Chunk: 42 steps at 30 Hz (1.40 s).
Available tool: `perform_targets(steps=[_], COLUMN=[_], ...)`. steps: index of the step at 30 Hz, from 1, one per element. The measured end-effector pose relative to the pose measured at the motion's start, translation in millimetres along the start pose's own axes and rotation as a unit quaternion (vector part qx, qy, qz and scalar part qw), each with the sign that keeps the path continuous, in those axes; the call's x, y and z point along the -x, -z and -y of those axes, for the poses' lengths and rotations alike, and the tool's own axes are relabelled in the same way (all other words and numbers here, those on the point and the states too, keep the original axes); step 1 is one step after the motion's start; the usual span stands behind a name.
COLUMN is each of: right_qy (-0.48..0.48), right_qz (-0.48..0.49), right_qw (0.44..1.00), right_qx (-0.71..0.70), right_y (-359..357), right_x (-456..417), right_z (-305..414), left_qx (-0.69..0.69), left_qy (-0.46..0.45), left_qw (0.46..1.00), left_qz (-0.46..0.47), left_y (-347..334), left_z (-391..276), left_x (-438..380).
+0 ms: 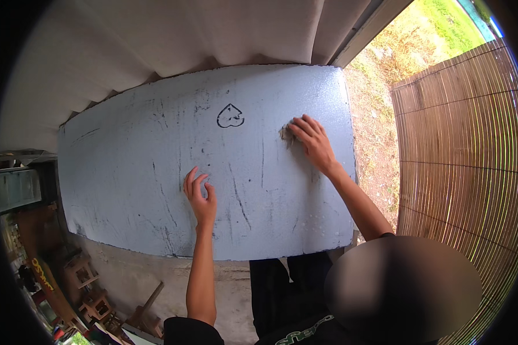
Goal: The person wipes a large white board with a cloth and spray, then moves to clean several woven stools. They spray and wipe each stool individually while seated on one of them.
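A large pale blue board [125, 172], scuffed with dark streaks, lies before me like a tabletop. My right hand [313, 140] presses a crumpled, dirty greyish rag [286, 133] on its right part; the fingers partly hide the rag. Left of the rag, a black heart outline [230, 116] is drawn on the surface, its point towards the far edge. My left hand [200, 194] is over the board's middle near side, fingers apart and curled, holding nothing. Whether it touches the surface I cannot tell.
A pale corrugated sheet [177, 34] borders the far edge. A slatted reed screen [457, 151] stands at the right, past dry grass [375, 142]. Small wooden stools [81, 272] and other wooden items crowd the lower left. A blurred oval covers the lower right.
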State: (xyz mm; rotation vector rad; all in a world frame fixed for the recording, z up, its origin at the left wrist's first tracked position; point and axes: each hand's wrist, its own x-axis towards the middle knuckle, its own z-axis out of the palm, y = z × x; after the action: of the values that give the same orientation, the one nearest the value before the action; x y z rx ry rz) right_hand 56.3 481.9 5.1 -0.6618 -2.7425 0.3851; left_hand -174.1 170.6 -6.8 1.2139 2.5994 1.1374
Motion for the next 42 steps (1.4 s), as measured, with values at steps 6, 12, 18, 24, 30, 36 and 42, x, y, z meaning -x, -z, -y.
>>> perform_targets(steps=[6, 12, 18, 24, 30, 36, 42], right_qy=[-0.185, 0.006, 0.013, -0.242, -0.069, -0.033, -0.271], right_qz=[-0.155, 0.075, 0.066, -0.165, -0.024, 0.036, -0.160], right_qw=[0.970, 0.984, 0.996, 0.956, 0.985, 0.993, 0.949], right_qx=[-0.011, -0.161, -0.053, 0.007, -0.157, -0.106, -0.017], right_y=[-32, -48, -17, -36, -66, -23, -19], right_x=[-34, 102, 110, 51, 122, 203, 153], right_z=[35, 245, 156, 94, 277, 223, 142], left_qx=[-0.086, -0.121, -0.124, -0.107, -0.102, -0.120, -0.118], left_qy=[-0.053, -0.081, -0.087, -0.107, -0.085, -0.107, -0.123], left_qw=[0.991, 0.988, 0.988, 0.988, 0.991, 0.987, 0.985], left_qz=[0.083, 0.042, 0.017, 0.004, 0.017, 0.006, 0.000], left_y=[55, 46, 45, 36, 43, 42, 33], left_z=[42, 49, 51, 50, 50, 55, 61], left_x=[63, 64, 69, 61, 67, 68, 65])
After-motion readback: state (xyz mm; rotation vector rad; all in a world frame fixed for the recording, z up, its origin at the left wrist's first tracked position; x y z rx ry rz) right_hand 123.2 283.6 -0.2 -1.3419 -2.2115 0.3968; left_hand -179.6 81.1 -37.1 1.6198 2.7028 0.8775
